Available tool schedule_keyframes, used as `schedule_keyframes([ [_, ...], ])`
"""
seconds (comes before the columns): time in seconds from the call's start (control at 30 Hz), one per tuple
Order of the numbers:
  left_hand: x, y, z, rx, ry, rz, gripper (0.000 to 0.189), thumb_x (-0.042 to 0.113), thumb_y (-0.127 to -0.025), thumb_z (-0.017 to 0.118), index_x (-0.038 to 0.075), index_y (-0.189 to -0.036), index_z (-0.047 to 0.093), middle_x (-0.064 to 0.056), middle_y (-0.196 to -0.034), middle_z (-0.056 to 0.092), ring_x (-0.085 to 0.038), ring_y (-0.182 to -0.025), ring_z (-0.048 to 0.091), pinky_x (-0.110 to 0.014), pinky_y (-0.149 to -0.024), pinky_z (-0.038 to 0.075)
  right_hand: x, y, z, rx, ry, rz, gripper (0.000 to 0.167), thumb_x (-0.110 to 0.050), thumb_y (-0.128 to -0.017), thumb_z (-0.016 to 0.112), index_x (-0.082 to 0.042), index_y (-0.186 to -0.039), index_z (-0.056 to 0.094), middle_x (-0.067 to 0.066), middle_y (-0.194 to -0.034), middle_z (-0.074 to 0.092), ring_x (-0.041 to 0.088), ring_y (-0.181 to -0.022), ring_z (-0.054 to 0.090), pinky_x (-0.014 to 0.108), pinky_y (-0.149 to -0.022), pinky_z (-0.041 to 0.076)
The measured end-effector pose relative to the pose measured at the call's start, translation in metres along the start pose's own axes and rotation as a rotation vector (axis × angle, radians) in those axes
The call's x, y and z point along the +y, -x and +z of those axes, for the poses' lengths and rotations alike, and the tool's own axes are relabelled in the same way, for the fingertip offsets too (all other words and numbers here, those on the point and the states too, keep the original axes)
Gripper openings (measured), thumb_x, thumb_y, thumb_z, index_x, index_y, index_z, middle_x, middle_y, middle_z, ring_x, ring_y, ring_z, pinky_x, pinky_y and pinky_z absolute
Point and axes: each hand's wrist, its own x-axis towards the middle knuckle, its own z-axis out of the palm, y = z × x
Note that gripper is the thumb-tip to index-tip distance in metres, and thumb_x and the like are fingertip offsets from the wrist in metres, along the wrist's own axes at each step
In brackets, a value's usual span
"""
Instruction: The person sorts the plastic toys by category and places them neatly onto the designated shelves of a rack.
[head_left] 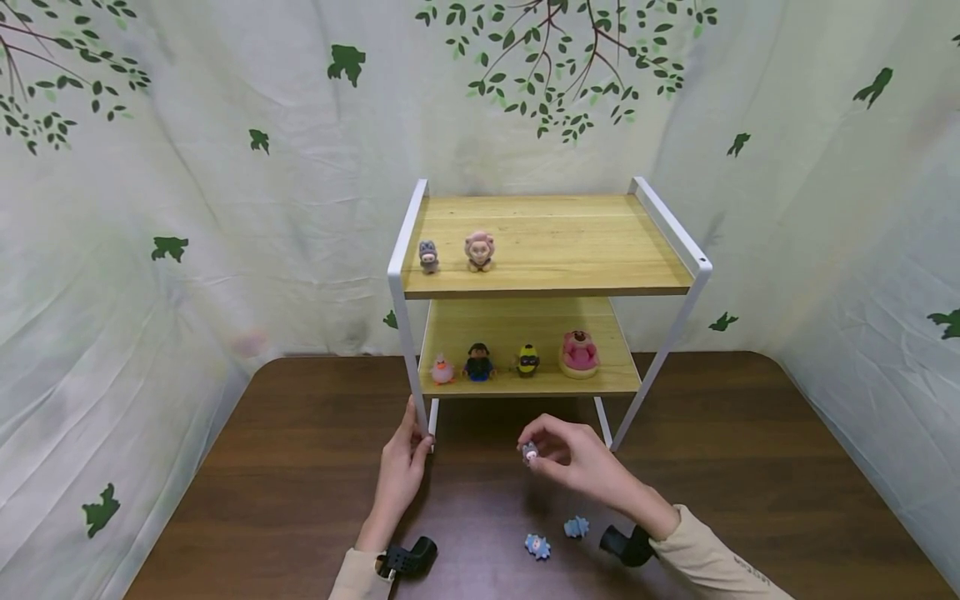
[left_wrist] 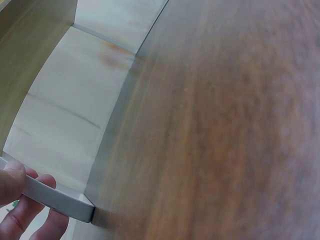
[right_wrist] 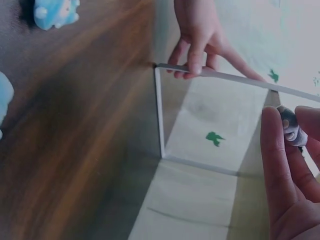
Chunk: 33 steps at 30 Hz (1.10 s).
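My left hand (head_left: pixel 400 469) grips the white front left leg (head_left: pixel 409 350) of a two-tier shelf (head_left: pixel 570 237) low down. In the left wrist view, the thumb and fingers of that hand wrap the flat white bar (left_wrist: pixel 60 201). Between thumb and fingertips, my right hand (head_left: pixel 588 461) pinches a small grey figurine (head_left: pixel 529 452) with a pale face, held in front of the lower tier. Closer up in the right wrist view, the figurine (right_wrist: pixel 294 132) is partly covered by the fingers. Two light blue figurines (head_left: pixel 537 547) lie on the brown table (head_left: pixel 300 483) near the right wrist.
The upper tier carries a grey figurine (head_left: pixel 428 257) and a pink one (head_left: pixel 479 251). Along the lower tier stand a pale duck-like figurine (head_left: pixel 442 369), a dark-clothed one (head_left: pixel 478 363), a yellow-and-black one (head_left: pixel 528 361) and a pink bear (head_left: pixel 579 353). Leaf-printed cloth (head_left: pixel 315 208) hangs behind.
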Motion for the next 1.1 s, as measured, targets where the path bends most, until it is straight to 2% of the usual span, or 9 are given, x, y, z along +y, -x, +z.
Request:
schedule_keyframes([
  [0.13,0.000,0.000,0.000,0.007,0.003,0.012,0.095,-0.012,-0.081,0.068,0.018,-0.154,0.016,-0.007,-0.077,0.055,-0.018,-0.067,0.056,-0.032,-0.058,0.049,-0.005,-0.001,-0.006,0.018,-0.001,-0.006,0.022,-0.003,-0.088,0.068,-0.012,-0.107,0.060,0.003,-0.099,0.065,0.013,-0.087,0.064,0.029,-0.071,0.054],
  [0.43,0.000,0.000,0.000,0.009,0.012,0.008,0.092,-0.012,-0.080,0.068,0.014,-0.153,0.019,-0.007,-0.077,0.056,-0.018,-0.067,0.056,-0.032,-0.058,0.049,-0.013,-0.004,-0.016,0.018,-0.048,-0.034,0.030,0.004,-0.086,0.068,-0.009,-0.111,0.059,0.008,-0.103,0.064,0.017,-0.090,0.064,0.031,-0.073,0.054],
  [0.57,0.000,0.000,0.000,0.008,0.012,0.010,0.091,-0.012,-0.081,0.067,0.013,-0.153,0.019,-0.007,-0.077,0.056,-0.018,-0.067,0.056,-0.031,-0.058,0.049,-0.015,-0.005,-0.018,0.039,-0.042,-0.050,0.030,0.004,-0.086,0.068,-0.008,-0.112,0.060,0.007,-0.103,0.064,0.017,-0.090,0.064,0.031,-0.073,0.054],
  [0.77,0.000,0.000,0.000,0.005,0.006,0.006,0.094,-0.012,-0.081,0.067,0.018,-0.154,0.017,-0.006,-0.077,0.056,-0.018,-0.068,0.056,-0.032,-0.058,0.048,-0.017,-0.007,-0.023,0.083,-0.024,-0.103,0.026,0.002,-0.086,0.069,-0.006,-0.109,0.061,0.003,-0.102,0.065,0.017,-0.089,0.065,0.031,-0.073,0.054],
  [1.1,0.000,0.000,0.000,0.009,0.007,0.015,0.092,-0.012,-0.080,0.068,0.015,-0.153,0.018,-0.006,-0.078,0.055,-0.018,-0.068,0.056,-0.032,-0.059,0.049,-0.024,-0.011,-0.032,0.106,-0.031,-0.195,0.028,0.006,-0.085,0.068,-0.003,-0.111,0.061,0.010,-0.102,0.064,0.019,-0.088,0.065,0.032,-0.073,0.054],
])
